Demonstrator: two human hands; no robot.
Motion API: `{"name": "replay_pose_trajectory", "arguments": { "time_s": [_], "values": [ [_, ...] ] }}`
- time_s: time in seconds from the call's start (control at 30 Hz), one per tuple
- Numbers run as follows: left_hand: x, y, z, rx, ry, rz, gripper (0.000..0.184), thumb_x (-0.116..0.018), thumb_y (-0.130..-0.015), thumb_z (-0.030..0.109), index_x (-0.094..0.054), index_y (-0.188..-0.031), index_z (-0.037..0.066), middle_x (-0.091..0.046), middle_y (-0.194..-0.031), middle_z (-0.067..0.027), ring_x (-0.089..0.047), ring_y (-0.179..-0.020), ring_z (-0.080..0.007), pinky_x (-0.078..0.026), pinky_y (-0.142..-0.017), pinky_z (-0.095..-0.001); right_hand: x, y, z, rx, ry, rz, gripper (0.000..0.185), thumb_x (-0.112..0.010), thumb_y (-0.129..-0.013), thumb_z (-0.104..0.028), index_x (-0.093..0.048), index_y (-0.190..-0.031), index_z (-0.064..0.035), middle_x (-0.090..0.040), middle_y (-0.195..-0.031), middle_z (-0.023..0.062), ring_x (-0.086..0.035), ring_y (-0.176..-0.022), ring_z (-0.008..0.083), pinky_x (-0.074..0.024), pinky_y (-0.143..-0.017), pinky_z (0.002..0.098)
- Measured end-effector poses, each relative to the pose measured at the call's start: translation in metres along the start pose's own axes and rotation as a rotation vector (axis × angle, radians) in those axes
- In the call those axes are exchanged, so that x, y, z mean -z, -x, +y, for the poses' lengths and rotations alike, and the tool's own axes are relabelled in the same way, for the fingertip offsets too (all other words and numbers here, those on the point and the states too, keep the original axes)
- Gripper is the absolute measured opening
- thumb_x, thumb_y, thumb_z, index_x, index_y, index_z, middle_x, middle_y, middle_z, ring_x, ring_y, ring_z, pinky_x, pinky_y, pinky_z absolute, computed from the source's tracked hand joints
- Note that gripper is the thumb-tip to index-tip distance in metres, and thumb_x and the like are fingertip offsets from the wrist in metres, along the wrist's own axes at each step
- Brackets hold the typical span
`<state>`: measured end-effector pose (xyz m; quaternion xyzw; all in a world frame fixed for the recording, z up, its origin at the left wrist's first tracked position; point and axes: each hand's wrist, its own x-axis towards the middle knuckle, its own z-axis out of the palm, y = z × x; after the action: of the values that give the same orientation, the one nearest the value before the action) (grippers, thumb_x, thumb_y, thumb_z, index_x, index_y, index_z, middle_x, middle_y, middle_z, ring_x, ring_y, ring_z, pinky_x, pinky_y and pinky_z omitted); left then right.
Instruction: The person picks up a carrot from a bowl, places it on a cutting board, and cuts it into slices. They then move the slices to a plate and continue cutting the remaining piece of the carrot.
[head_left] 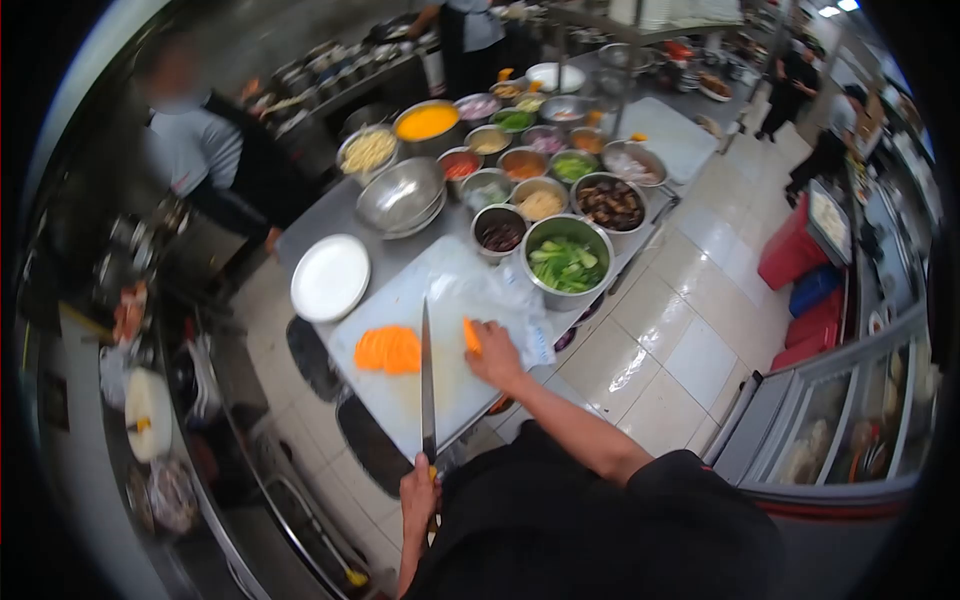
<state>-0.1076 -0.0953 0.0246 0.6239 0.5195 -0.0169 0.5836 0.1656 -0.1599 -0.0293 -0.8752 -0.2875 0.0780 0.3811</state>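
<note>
My left hand (419, 492) is closed round the handle of a long kitchen knife (428, 385), whose blade points away from me over the white cutting board (395, 295). The fingers of my right hand (492, 356) hold an orange vegetable piece (471, 336), apparently carrot, on the board to the right of the blade. Overlapping orange slices (388, 350) lie to the left of the blade. A crumpled clear plastic bag (490, 290) spreads over the board's far right part, beyond my right hand.
White plates (331, 278) sit left of the board. Metal bowls (401, 195) and a pot of green leafy vegetables (567, 262) stand beyond it, among several containers of chopped food. A co-worker (215, 150) stands at the left. A glass-topped freezer (840, 420) is at the right.
</note>
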Motion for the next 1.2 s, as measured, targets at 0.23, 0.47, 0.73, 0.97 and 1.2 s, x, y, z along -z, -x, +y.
{"name": "replay_pose_trajectory", "arguments": {
  "time_s": [0.23,0.47,0.73,0.97,1.2],
  "values": [
    [0.01,0.015,0.001,0.049,0.015,0.002,0.071,-0.037,-0.093,0.068,-0.049,-0.066,0.004,-0.041,-0.049,-0.0003,-0.038,-0.037,-0.0108,-0.028,-0.035,-0.0282,-0.003,-0.001,-0.003,-0.024,-0.173,-0.059,0.058,-0.066,-0.079,-0.021,-0.047,-0.13,-0.0023,-0.056,-0.105,0.022,-0.053,-0.103,0.0403,-0.0467,-0.088,0.0472],
    [0.02,-0.005,-0.023,0.063,-0.137,-0.01,0.078,-0.036,-0.094,0.067,-0.058,-0.065,-0.002,-0.052,-0.053,-0.0094,-0.054,-0.048,-0.019,-0.04,-0.047,-0.0346,-0.031,0.018,-0.018,0.096,-0.141,0.199,0.041,-0.063,-0.087,-0.025,-0.054,-0.12,-0.0013,-0.058,-0.098,0.0218,-0.055,-0.092,0.0387,-0.0449,-0.085,0.0466],
    [0.03,-0.007,-0.016,0.003,-0.35,-0.083,0.082,-0.03,-0.096,0.064,-0.065,-0.076,-0.009,-0.065,-0.07,-0.0238,-0.066,-0.077,-0.0395,-0.048,-0.074,-0.0449,-0.04,0.013,-0.021,0.088,-0.116,0.256,0.027,-0.055,-0.092,-0.019,-0.058,-0.114,-0.0036,-0.06,-0.094,0.0155,-0.055,-0.091,0.0349,-0.0423,-0.083,0.046],
    [0.037,-0.002,-0.012,-0.037,-0.414,-0.104,0.077,-0.031,-0.098,0.058,-0.066,-0.086,-0.009,-0.064,-0.088,-0.0334,-0.061,-0.096,-0.0492,-0.046,-0.084,-0.0495,-0.052,0.004,-0.027,-0.029,-0.102,0.245,0.023,-0.053,-0.092,-0.02,-0.059,-0.108,-0.0041,-0.062,-0.091,0.0145,-0.055,-0.091,0.0344,-0.0401,-0.083,0.0463],
    [0.038,0.003,-0.009,0.007,-0.438,-0.114,0.076,-0.031,-0.098,0.058,-0.068,-0.087,-0.008,-0.062,-0.092,-0.0363,-0.059,-0.1,-0.0514,-0.045,-0.088,-0.0522,-0.051,-0.001,-0.032,-0.022,0.002,0.209,0.023,-0.051,-0.092,-0.019,-0.053,-0.11,-0.0041,-0.061,-0.087,0.0155,-0.055,-0.088,0.0349,-0.039,-0.081,0.0465]
  ]
}}
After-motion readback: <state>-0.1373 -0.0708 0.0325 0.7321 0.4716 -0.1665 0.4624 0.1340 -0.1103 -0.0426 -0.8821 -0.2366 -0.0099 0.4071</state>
